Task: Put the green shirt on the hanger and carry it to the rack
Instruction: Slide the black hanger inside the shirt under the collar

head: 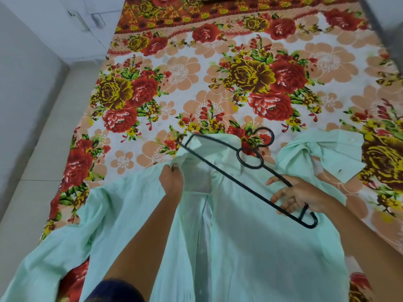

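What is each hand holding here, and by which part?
The left hand pinches the green shirt at its collar edge. The right hand holds the black hanger near one end of its bars.

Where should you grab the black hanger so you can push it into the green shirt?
Probably near its right end, coming from the right, where the right hand already grips the hanger. It is long and thin, and its left end points at the shirt collar the left hand pinches, so that end stays free to slide in.
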